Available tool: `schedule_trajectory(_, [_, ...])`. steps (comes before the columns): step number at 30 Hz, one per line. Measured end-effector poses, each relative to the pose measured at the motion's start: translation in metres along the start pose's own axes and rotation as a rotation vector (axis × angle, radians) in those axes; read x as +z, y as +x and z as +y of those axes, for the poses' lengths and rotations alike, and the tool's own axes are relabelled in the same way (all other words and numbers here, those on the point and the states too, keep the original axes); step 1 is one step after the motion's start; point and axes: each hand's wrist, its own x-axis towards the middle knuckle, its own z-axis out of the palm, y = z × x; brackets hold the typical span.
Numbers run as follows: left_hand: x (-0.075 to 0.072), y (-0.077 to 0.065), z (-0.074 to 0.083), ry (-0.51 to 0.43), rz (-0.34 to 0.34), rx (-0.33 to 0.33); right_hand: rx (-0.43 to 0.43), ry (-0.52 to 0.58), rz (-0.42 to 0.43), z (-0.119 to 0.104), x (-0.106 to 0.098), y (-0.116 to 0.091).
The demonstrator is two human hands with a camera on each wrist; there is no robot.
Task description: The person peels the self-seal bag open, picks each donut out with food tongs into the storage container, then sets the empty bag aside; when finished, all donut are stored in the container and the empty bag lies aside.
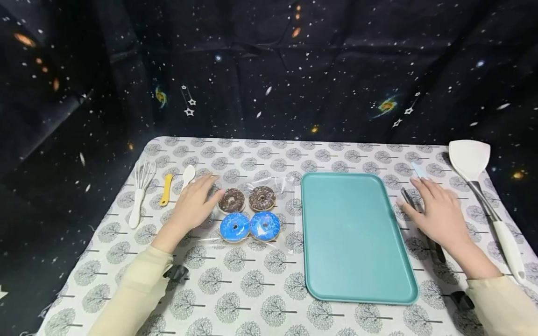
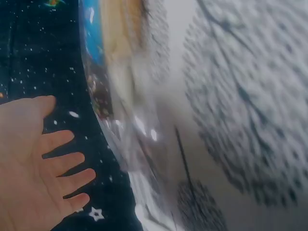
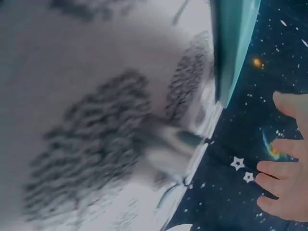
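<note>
My left hand (image 1: pixel 192 205) is held palm down with fingers spread, just left of a clear bag (image 1: pixel 290 205) of doughnuts. Inside the bag lie two chocolate doughnuts (image 1: pixel 262 199) behind two blue-iced doughnuts (image 1: pixel 265 226). In the left wrist view the left hand (image 2: pixel 38 163) shows loose, apart fingers with nothing between them. My right hand (image 1: pixel 441 217) is likewise spread, over a dark-handled utensil (image 1: pixel 437 252) with a light-blue end (image 1: pixel 418 170). Its palm covers part of that utensil. The right wrist view shows the right hand (image 3: pixel 286 168) holding nothing.
A teal tray (image 1: pixel 357 238) lies between the hands. At far right rests a white spatula (image 1: pixel 470 158). Left of the left hand are a white whisk (image 1: pixel 140 191), a yellow-handled tool (image 1: pixel 166 190) and a white spoon (image 1: pixel 188 174). A tree-print cloth (image 1: pixel 252 284) covers the table.
</note>
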Motion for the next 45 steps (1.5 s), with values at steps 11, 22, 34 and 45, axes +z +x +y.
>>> schedule_trajectory(11, [0.002, 0.028, 0.05, -0.064, -0.083, 0.178, -0.151, 0.004, 0.007, -0.055, -0.004, 0.04])
schedule_trajectory(22, [0.002, 0.033, 0.094, -0.016, -0.399, 0.227, -0.351, 0.065, -0.065, -0.146, 0.023, 0.076])
schedule_trajectory(34, [0.009, 0.031, 0.105, 0.074, -0.487, 0.187, -0.35, 0.104, -0.347, -0.198, 0.047, 0.113])
schedule_trajectory(45, [0.021, 0.026, 0.104, -0.048, -0.586, 0.157, -0.305, 0.134, -0.395, -0.212, 0.067, 0.125])
